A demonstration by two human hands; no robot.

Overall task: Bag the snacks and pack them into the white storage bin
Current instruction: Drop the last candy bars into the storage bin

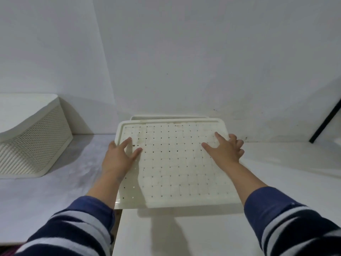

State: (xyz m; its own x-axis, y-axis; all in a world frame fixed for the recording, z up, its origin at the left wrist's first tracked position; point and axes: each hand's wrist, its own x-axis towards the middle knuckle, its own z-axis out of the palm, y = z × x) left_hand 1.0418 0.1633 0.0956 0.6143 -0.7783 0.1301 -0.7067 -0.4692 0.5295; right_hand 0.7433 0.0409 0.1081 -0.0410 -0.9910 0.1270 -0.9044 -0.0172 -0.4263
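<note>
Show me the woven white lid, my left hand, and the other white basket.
woven white lid [177, 163]: head view, centre of its top.
left hand [118, 156]: head view, back of hand.
white basket [35, 143]: head view, perforated side wall.

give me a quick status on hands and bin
Left hand and right hand both grip the woven lid. White bin mostly hidden beneath. No snacks visible.
</note>
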